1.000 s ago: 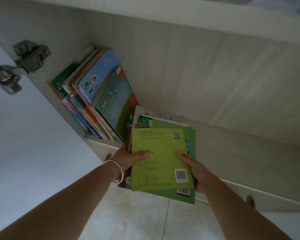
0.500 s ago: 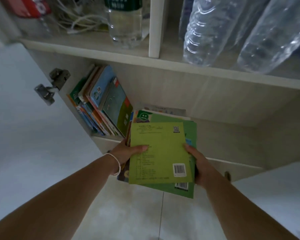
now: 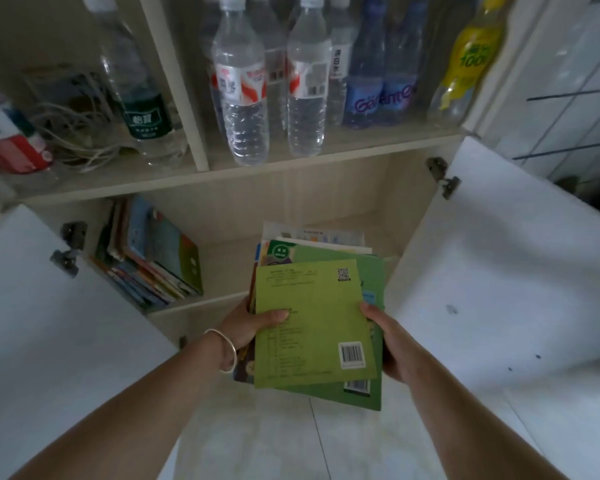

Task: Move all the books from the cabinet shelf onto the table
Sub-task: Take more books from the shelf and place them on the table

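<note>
I hold the stack of books [image 3: 314, 323] between both hands. My left hand [image 3: 248, 323] grips its left edge, thumb on top; my right hand [image 3: 392, 341] grips the right edge, fingers hidden underneath.

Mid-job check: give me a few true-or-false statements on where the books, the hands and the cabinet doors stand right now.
1. Both hands hold the stack of books. True: the left hand grips its left edge, the right hand its right edge.
2. The lower shelf holds no more books. False: a row of leaning books stands at its left end.
3. The top book in the stack has a red cover. False: it is yellow-green, with a barcode.
4. Both cabinet doors are open. True: the left door and the right door are swung out.
5. The water bottles stand below the books. False: they are on the shelf above.
</note>
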